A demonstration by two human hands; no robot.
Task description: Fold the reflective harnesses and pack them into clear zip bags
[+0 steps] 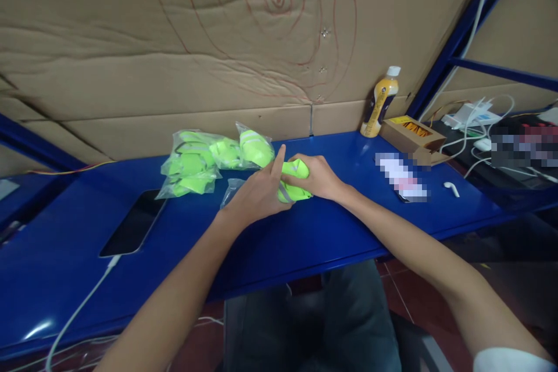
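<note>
Both hands meet over the middle of the blue table, around a folded bundle of neon-green reflective fabric (297,190) with a grey reflective strip. My left hand (259,192) grips its left side, index finger pointing up. From the right, my right hand (320,177) has its fingers closed on the upper part of the same bundle. The fingers cover much of it, so its exact kind is unclear. Beside my left wrist lies a see-through plastic bag (231,190), partly hidden. Behind it are several bagged neon-green bundles (192,160), one of them a rounded bundle (256,148).
A phone (133,224) with a white cable lies left on the blue table (279,250). To the right are a yellow drink bottle (381,103), an open cardboard box (412,135), a blurred-out flat item (401,177) and a white earbud (452,189). Cardboard (218,81) lines the back.
</note>
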